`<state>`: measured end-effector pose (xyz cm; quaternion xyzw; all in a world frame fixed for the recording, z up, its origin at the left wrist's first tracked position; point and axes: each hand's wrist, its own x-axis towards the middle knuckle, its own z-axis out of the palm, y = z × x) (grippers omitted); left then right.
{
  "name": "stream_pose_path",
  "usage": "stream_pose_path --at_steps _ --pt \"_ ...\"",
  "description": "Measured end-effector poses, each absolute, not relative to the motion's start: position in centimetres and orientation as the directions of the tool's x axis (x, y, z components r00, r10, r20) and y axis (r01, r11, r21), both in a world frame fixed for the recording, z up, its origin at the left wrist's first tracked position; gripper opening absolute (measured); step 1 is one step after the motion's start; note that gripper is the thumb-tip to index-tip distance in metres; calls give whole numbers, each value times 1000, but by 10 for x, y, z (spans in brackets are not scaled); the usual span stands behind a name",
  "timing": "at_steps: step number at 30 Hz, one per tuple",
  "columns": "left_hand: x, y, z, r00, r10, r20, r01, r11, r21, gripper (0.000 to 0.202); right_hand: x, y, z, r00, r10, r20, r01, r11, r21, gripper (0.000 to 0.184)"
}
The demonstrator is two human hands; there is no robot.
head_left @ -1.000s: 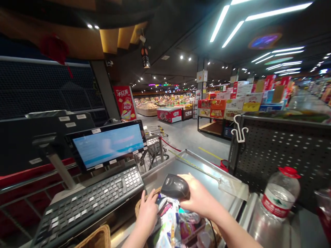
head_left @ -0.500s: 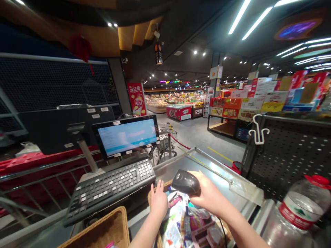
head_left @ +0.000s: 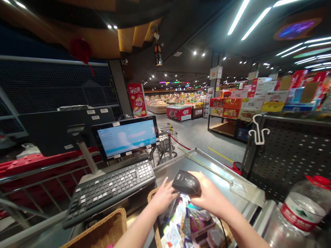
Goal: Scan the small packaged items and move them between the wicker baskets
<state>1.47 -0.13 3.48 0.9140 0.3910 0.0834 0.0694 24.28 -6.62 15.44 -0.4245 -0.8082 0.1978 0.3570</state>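
Right grip [head_left: 208, 197] clamped on a black handheld scanner [head_left: 186, 182] above the basket, its long axis lying roughly level, narrow end toward the left grip [head_left: 162, 198], which rests against foil snack packets [head_left: 178, 220], clamped or not impossible to tell. Scanner likely light, hard and slick, safest held around its body; packets soft and crinkly, in a wicker basket [head_left: 153, 215] beside a steel counter [head_left: 196, 162] and keyboard [head_left: 110, 193].

You have a stainless-steel counter [head_left: 178, 165] before you; a yellow tape measure [head_left: 204, 166] lies along its edge, and a wicker basket [head_left: 153, 215] of foil snack packets [head_left: 178, 224] sits at its near end.
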Motion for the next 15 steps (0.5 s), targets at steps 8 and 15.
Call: stream_pose_path --at_steps 8,15 --pt "31 14 47 688 725 -12 685 -644 341 37 243 -70 156 -391 813 431 520 582 -625 44" --pt "37 19 45 718 695 -38 665 -670 329 38 250 -66 146 -378 829 411 545 559 -625 56"
